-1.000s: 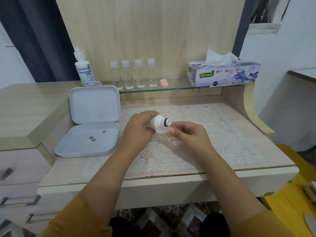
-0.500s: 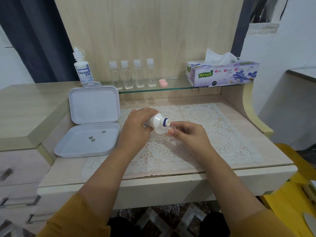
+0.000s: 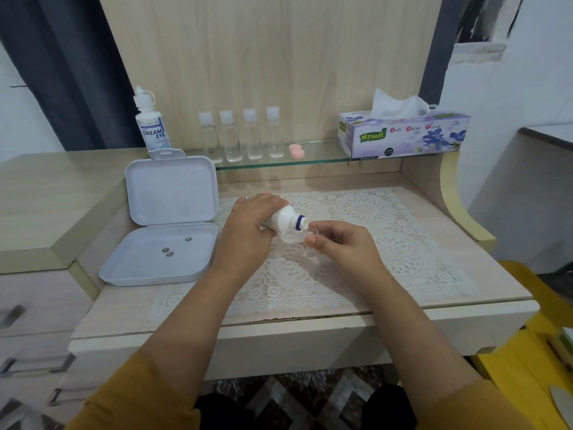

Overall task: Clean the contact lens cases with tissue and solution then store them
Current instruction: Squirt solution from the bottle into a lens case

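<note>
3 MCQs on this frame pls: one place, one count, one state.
1. Where is the tissue box?
A. in the open case
B. right end of the glass shelf
C. on the lace mat

2. How many small clear bottles stand on the shelf?
A. two
B. four
C. six

3. The white plastic case is:
A. lid open
B. lid shut
C. upside down

Answers: 1 B, it sits at the shelf's right end. 2 B, four in a row. 3 A, its lid stands raised behind the tray.
</note>
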Available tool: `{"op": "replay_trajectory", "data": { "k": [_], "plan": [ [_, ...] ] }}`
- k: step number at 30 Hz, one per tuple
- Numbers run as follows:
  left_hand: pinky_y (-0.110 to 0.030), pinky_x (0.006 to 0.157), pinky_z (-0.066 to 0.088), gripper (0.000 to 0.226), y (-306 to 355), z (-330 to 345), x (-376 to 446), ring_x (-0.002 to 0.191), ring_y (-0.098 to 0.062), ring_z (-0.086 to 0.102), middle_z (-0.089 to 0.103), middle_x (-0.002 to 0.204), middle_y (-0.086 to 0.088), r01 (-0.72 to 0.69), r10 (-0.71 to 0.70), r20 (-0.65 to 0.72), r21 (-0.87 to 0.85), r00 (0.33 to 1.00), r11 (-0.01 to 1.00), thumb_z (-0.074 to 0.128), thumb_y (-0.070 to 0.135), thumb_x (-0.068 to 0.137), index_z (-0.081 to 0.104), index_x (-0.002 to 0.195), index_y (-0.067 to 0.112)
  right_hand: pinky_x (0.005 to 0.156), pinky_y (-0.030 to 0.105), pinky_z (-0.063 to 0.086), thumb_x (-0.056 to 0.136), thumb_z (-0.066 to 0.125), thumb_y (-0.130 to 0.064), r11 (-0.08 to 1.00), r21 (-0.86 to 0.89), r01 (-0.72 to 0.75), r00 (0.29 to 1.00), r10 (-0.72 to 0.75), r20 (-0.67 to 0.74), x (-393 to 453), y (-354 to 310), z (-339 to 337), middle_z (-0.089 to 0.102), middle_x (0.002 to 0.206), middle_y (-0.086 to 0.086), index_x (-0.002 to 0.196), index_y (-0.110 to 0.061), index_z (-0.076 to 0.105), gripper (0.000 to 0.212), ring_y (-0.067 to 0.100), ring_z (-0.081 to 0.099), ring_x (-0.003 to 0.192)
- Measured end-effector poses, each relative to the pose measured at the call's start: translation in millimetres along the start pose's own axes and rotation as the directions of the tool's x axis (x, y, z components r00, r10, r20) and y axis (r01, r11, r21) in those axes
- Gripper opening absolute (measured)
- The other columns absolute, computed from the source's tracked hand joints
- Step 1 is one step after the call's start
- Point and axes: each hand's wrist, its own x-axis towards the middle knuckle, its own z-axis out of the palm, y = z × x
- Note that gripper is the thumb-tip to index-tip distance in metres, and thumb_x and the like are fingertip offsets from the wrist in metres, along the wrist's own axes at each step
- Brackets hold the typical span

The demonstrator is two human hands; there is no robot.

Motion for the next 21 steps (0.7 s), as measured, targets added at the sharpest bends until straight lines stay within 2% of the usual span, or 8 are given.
{"op": "replay_trajectory", "data": {
  "k": [3,9,11,14,16,17,19,21],
  "plan": [
    [-0.034,0.117,0.016,0.049,-2,0,0,0.122,-0.007,0.048,0.061,0.117,0.013,0.004,-0.004,0.005,0.018,1.000,1.000,0.067,-0.009,0.074,0.066,0.114,0.019,0.095,0.050,0.050,0.081,0.076,-0.022,1.000,0.002,0.002,1.000,-0.002,0.001,1,1,0,0.068,0.099,0.020,0.094,-0.026,0.076,0.014,0.035,0.064,0.099],
    [-0.024,0.115,0.010,0.049,1,-1,-1,0.121,-0.001,0.045,0.056,0.114,0.019,0.010,-0.010,0.002,0.014,1.000,1.000,0.068,-0.009,0.074,0.066,0.114,0.019,0.095,0.051,0.050,0.081,0.076,-0.024,1.000,-0.005,0.013,1.000,-0.013,0.007,0,1,0,0.068,0.099,0.019,0.093,-0.026,0.076,0.013,0.036,0.063,0.099],
    [-0.027,0.116,0.012,0.049,3,-1,-1,0.123,-0.004,0.047,0.057,0.115,0.019,0.020,-0.020,-0.001,0.012,1.000,1.000,0.069,-0.008,0.074,0.066,0.114,0.020,0.095,0.051,0.050,0.081,0.076,-0.024,1.000,-0.005,0.018,1.000,-0.018,0.011,-1,1,0,0.067,0.099,0.020,0.092,-0.027,0.076,0.012,0.037,0.062,0.099],
    [-0.038,0.118,0.018,0.047,7,-1,-2,0.112,0.007,0.049,0.059,0.111,0.022,0.041,-0.040,0.013,-0.025,0.999,0.999,0.072,-0.004,0.074,0.066,0.110,0.024,0.095,0.050,0.051,0.081,0.076,-0.024,1.000,0.004,0.015,1.000,-0.015,0.004,0,1,0,0.068,0.099,0.019,0.093,-0.027,0.076,0.012,0.036,0.064,0.099],
    [-0.045,0.111,0.030,0.047,7,0,-4,0.105,0.012,0.048,0.061,0.107,0.022,0.093,-0.092,0.019,-0.083,0.996,0.992,0.074,-0.001,0.073,0.066,0.109,0.028,0.095,0.048,0.051,0.081,0.076,-0.023,1.000,0.006,0.012,1.000,-0.012,-0.004,1,2,-1,0.070,0.098,0.018,0.093,-0.026,0.077,0.012,0.035,0.065,0.099],
    [-0.045,0.106,0.037,0.049,7,0,-5,0.104,0.009,0.050,0.062,0.107,0.022,0.135,-0.134,0.014,-0.118,0.991,0.984,0.074,0.000,0.072,0.066,0.110,0.030,0.096,0.047,0.051,0.081,0.076,-0.022,1.000,0.006,0.011,1.000,-0.011,-0.005,1,2,-1,0.070,0.098,0.018,0.093,-0.026,0.077,0.013,0.034,0.065,0.098],
    [-0.038,0.097,0.046,0.053,8,-1,-6,0.106,-0.001,0.054,0.063,0.109,0.018,0.237,-0.241,0.003,-0.198,0.971,0.951,0.075,0.000,0.071,0.066,0.111,0.034,0.096,0.047,0.051,0.081,0.076,-0.022,1.000,0.005,0.006,1.000,-0.005,-0.005,2,3,-1,0.070,0.099,0.018,0.095,-0.024,0.076,0.014,0.034,0.066,0.099],
    [-0.026,0.091,0.047,0.053,9,-3,-5,0.105,0.001,0.056,0.064,0.111,0.017,0.300,-0.315,-0.009,-0.279,0.949,0.912,0.076,0.001,0.071,0.065,0.112,0.033,0.096,0.045,0.052,0.080,0.077,-0.023,1.000,0.005,-0.007,1.000,0.007,-0.007,3,4,-1,0.070,0.100,0.018,0.097,-0.023,0.076,0.016,0.033,0.066,0.099]
  ]
}}
